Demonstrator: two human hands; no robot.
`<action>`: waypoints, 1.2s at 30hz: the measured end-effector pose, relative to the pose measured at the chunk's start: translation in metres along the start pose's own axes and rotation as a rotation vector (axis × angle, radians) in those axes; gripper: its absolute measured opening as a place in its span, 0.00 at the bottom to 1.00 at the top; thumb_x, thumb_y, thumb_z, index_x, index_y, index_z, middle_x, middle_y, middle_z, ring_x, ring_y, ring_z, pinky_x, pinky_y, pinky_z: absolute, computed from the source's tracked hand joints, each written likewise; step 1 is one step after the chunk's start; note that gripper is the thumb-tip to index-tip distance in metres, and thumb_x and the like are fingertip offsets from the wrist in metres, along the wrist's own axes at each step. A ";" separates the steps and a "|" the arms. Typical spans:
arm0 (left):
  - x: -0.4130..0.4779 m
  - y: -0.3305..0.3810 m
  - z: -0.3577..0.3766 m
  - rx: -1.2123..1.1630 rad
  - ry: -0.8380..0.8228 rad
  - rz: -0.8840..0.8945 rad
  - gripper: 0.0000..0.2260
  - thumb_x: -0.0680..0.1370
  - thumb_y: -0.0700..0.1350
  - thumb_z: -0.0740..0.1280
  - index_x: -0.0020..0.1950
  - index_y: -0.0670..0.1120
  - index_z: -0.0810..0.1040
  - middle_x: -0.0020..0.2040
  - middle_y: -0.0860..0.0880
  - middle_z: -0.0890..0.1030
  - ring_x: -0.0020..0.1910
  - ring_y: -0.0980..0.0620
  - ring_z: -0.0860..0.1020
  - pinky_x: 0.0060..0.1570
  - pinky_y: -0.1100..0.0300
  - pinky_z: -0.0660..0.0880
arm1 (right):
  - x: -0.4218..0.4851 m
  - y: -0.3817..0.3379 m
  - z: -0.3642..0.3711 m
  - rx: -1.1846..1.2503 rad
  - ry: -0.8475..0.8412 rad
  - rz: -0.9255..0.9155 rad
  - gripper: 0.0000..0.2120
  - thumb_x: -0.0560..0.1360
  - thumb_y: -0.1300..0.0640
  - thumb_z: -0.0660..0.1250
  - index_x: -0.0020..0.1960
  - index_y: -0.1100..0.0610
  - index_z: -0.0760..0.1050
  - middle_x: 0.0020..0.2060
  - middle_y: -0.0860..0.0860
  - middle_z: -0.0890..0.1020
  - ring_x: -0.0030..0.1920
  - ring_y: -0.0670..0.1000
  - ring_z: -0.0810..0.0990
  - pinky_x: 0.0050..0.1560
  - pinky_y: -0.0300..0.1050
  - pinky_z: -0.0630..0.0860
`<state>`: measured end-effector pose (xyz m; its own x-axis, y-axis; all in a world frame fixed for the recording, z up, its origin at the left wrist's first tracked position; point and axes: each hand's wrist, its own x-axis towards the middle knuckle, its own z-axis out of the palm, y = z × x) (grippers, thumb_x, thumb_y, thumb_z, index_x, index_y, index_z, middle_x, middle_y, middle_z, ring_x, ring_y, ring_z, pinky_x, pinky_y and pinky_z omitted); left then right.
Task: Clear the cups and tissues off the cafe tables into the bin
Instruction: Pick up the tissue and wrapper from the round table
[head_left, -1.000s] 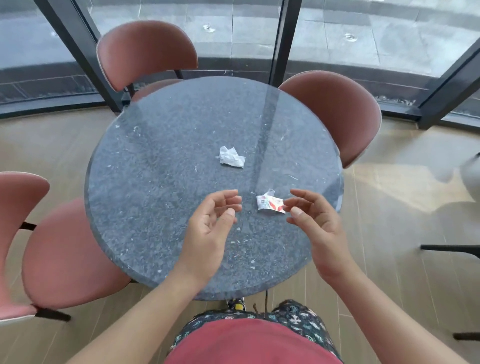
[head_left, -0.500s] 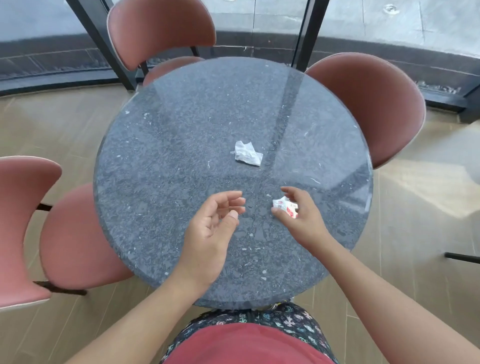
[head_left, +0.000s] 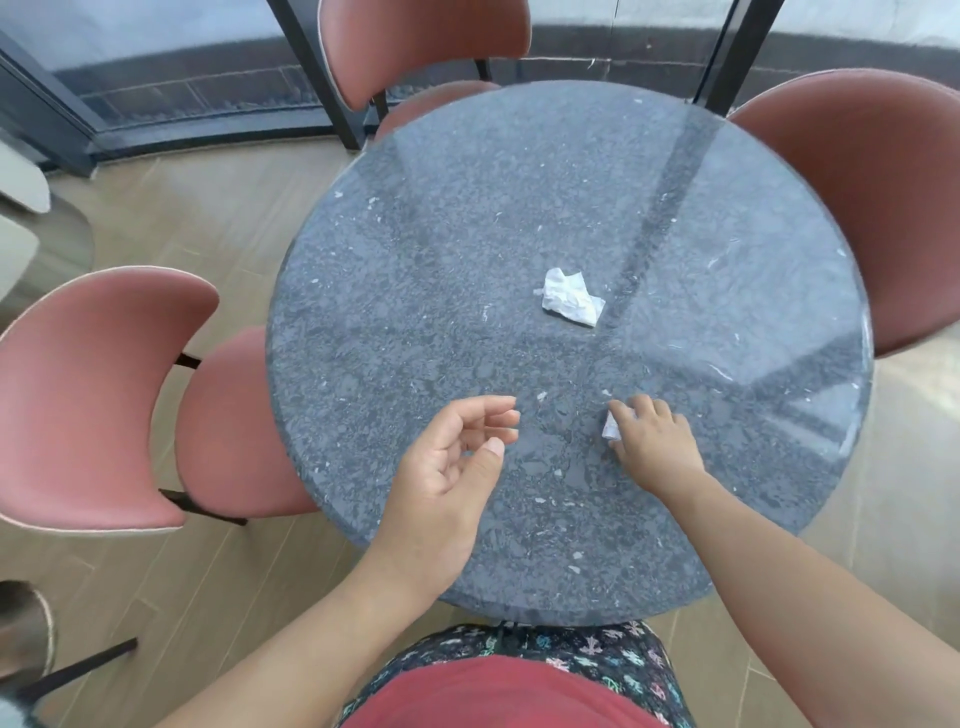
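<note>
A crumpled white tissue (head_left: 570, 298) lies near the middle of the round dark stone table (head_left: 426, 270). Closer to me, my right hand (head_left: 654, 441) rests palm down on the tabletop with its fingers closed over a small white and red paper scrap (head_left: 610, 427), most of which is hidden under the fingers. My left hand (head_left: 457, 457) hovers over the table's near edge, to the left of the right hand, fingers loosely curled and apart, holding nothing. No cup and no bin are in view.
Pink padded chairs stand around the table: one at the left (head_left: 88, 395), one at the far side (head_left: 421, 47), one at the right (head_left: 878, 197). Dark window frames (head_left: 311, 73) run behind. Wooden floor (head_left: 171, 582) lies to the left and right.
My right hand went from pinching the paper scrap at its edge to closing over it on the tabletop. The view shifted, so the table sits further right. The left hand kept its pose.
</note>
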<state>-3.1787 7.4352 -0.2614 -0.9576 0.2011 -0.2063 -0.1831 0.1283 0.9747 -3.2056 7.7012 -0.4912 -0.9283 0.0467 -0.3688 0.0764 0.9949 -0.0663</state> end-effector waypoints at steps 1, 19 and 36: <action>0.001 0.000 0.000 -0.003 0.001 -0.002 0.12 0.79 0.43 0.64 0.61 0.52 0.80 0.57 0.51 0.84 0.60 0.49 0.81 0.63 0.51 0.77 | 0.000 0.000 -0.002 0.012 0.013 0.001 0.25 0.82 0.45 0.65 0.77 0.50 0.65 0.68 0.54 0.73 0.69 0.60 0.71 0.65 0.57 0.72; 0.044 -0.002 0.019 0.007 -0.081 0.003 0.13 0.84 0.38 0.64 0.61 0.55 0.80 0.57 0.53 0.83 0.60 0.51 0.82 0.62 0.52 0.78 | -0.119 -0.035 -0.149 1.410 0.567 0.102 0.15 0.78 0.41 0.69 0.63 0.43 0.80 0.56 0.48 0.84 0.53 0.51 0.83 0.56 0.48 0.78; 0.280 -0.128 0.105 1.081 -0.349 0.018 0.22 0.81 0.45 0.63 0.75 0.55 0.71 0.81 0.40 0.52 0.80 0.37 0.53 0.74 0.41 0.61 | -0.078 -0.049 -0.158 1.810 0.671 0.325 0.13 0.77 0.53 0.68 0.59 0.57 0.81 0.49 0.47 0.87 0.50 0.46 0.84 0.49 0.40 0.79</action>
<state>-3.4005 7.5772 -0.4529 -0.8130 0.4489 -0.3708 0.2798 0.8598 0.4272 -3.1946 7.6628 -0.3123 -0.7364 0.6339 -0.2364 0.0614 -0.2853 -0.9565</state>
